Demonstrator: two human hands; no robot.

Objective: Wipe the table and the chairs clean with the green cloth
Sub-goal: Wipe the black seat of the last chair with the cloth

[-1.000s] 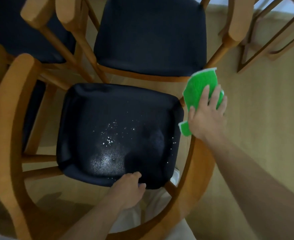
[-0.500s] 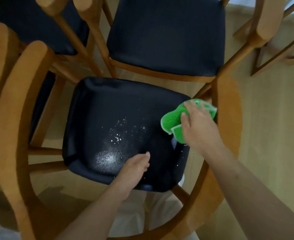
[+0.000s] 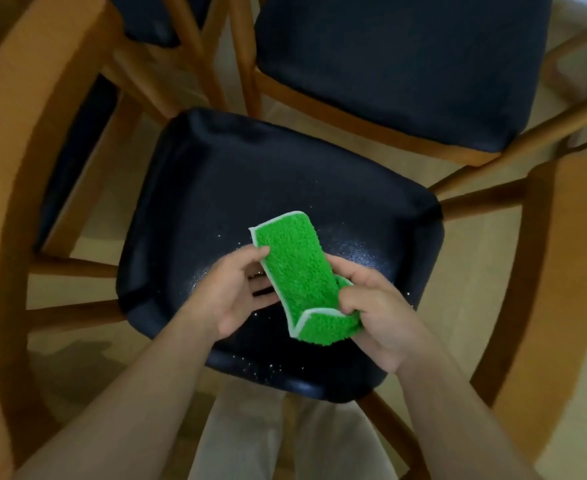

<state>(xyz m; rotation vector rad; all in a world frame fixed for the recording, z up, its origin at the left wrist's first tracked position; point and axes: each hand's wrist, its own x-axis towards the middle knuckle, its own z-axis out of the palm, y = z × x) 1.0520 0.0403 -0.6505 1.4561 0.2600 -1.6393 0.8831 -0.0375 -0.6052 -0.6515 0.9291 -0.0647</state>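
The green cloth (image 3: 295,268), fluffy with a white edge, is held folded above the black seat (image 3: 233,188) of the nearest wooden chair. My left hand (image 3: 231,296) pinches the cloth's left edge between thumb and fingers. My right hand (image 3: 377,306) grips its lower right end, where the cloth folds over. White crumbs and specks lie scattered on the seat around and under both hands. The table is out of view.
The chair's curved wooden armrests (image 3: 18,209) run down both sides. A second chair with a black seat (image 3: 406,64) stands just beyond, and a third black seat (image 3: 146,19) shows at the upper left. Light wooden floor (image 3: 468,271) lies to the right. My light trousers (image 3: 285,438) are below.
My right hand has carried the cloth from the chair's right armrest to above the middle of the seat. My left hand has lifted off the seat and taken hold of the cloth's edge.
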